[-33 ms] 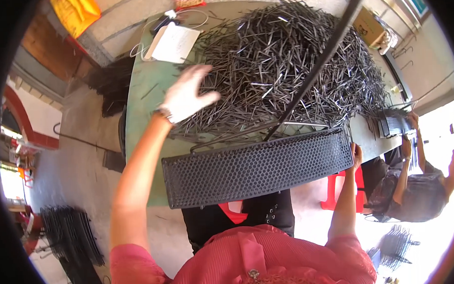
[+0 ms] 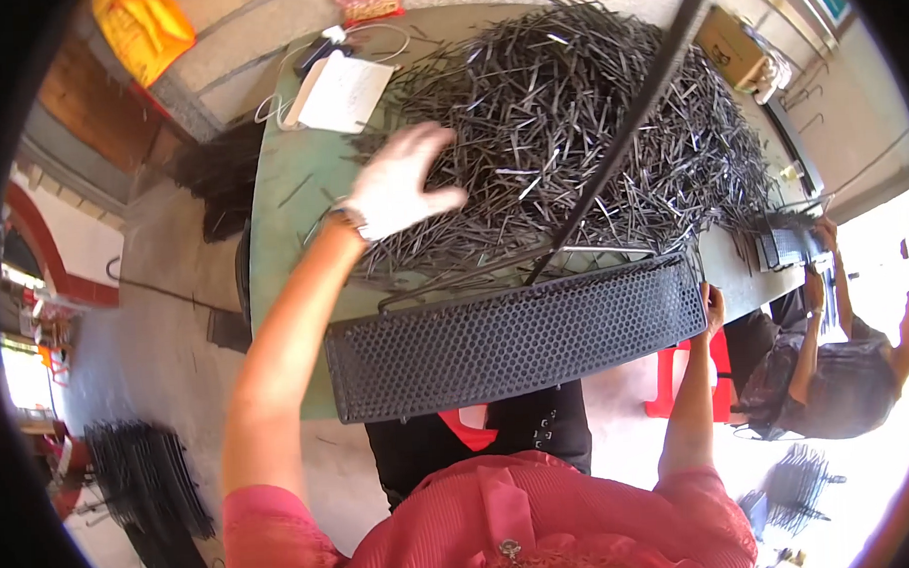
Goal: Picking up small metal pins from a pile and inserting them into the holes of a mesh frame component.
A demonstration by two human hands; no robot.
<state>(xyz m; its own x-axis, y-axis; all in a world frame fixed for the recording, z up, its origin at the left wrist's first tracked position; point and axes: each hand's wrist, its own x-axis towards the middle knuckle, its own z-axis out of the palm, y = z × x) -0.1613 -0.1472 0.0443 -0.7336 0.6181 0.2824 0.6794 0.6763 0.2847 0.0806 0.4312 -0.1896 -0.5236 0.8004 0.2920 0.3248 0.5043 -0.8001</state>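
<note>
Two hands in view, both the wearer's. Left hand: fingers spread, palm down, released, nothing held; blurred, over near-left edge of the rod heap. Contact w/ rods cannot be told. Watch strap at wrist.

Right hand: fingers curled on right end of the perforated panel, grasping it. Panel is long, dark, honeycomb-holed, lying across near edge of the green bench, left end overhanging bench edge, tilted slightly up to the right.

Rod heap: thin dark metal rods, tangled, covering most of bench from centre to far-right. A few strays at left fringe. Wire frame lies between heap and panel, just beside panel's upper edge. One long dark bar runs diagonally over heap from frame to top of view.

Open room: bare green strip along bench left side, from near corner up to white paper w/ cable at far-left corner.

Second person seated at right end of bench, apart from wearer. Dark wire bundles on floor, lower left.
</note>
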